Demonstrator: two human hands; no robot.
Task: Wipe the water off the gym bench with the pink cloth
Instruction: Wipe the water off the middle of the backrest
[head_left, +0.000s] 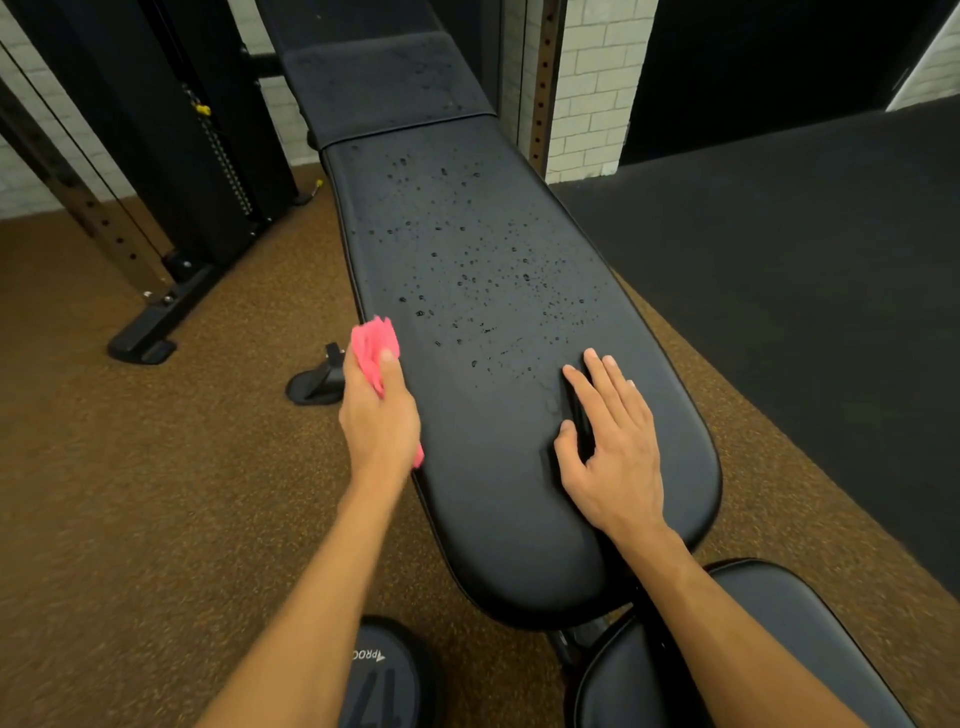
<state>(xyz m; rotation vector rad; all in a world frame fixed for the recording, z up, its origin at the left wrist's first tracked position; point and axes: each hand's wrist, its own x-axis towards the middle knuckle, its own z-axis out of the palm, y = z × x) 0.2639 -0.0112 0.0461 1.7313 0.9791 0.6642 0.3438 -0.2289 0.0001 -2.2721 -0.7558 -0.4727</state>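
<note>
While clutching the pink cloth (375, 347) in curled fingers, holds the left hand (379, 421) right at the left edge of the bench (498, 519), knuckles over the line where the pad drops away to the floor; cannot tell whether the bunched cloth, poking out past the thumb with a corner showing under the palm, touches the pad. Rests the right hand (615, 457) flat on the near right part of the same pad, fingers straight and slightly spread, grasping nothing. Faces water drops (483, 270) scattered over the middle and far stretch of the pad, ahead of both hands, thickest along the centre and thinner toward both long edges. Meets, past a cross seam at the far end, a raised back section (384, 83) also beaded with wet. Has brown floor (130, 519) open along the left side, with a small black foot (314, 384) just beside the left hand and, well apart and farther out, the base of a black rack (156, 322). Has on the right a narrow strip of the same floor, then a black mat (779, 286) running alongside. Lays the right forearm over a second pad (628, 691) just behind the rounded near end, and the left forearm beside a round disc (384, 675) at the bottom edge of view
</note>
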